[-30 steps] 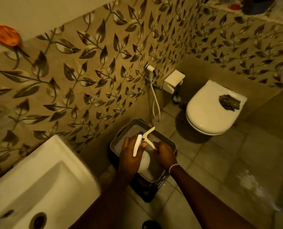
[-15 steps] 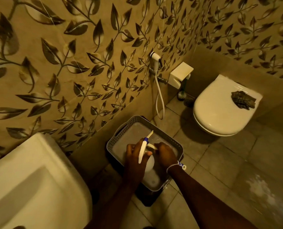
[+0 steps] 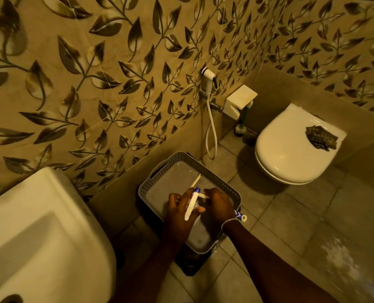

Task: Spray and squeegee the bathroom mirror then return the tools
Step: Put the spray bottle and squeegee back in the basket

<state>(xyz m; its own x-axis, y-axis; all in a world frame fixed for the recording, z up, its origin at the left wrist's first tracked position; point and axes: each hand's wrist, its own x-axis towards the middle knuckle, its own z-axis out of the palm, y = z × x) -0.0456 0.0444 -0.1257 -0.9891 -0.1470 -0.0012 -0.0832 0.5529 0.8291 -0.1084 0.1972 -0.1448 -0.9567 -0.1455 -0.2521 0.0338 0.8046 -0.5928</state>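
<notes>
Grey perforated plastic, that is the rectangular basket (image 3: 220, 171) standing on a dark base on the tiled floor (image 3: 291, 215), close to the leaf-patterned wall (image 3: 116, 73). Both of the person's hands are down inside it, over the middle of the basket. The left hand (image 3: 178, 212) has its fingers partly curled round a slim white squeegee with a blue tip (image 3: 191, 204), which lies across the fingers and points toward the basket's far edge. The right hand (image 3: 219, 204) is just beside it, fingers bent down onto something pale; how firm that hold is I cannot tell. A thin cream blade or handle (image 3: 196, 182) sticks out beyond the 2 hands toward the basket's far-right edge. At the right wrist there is a silver chain bracelet (image 3: 228, 221), and a white-and-blue nozzle (image 3: 241, 216) pokes out over the basket's right rim; the bottle it belongs to is hidden under the hand. A white ceramic washbasin (image 3: 39, 226) fills the lower left. To the right is a white wall-hung toilet with the lid shut (image 3: 291, 154) and a dark crumpled cloth (image 3: 321, 138) on the lid's far-right edge.
</notes>
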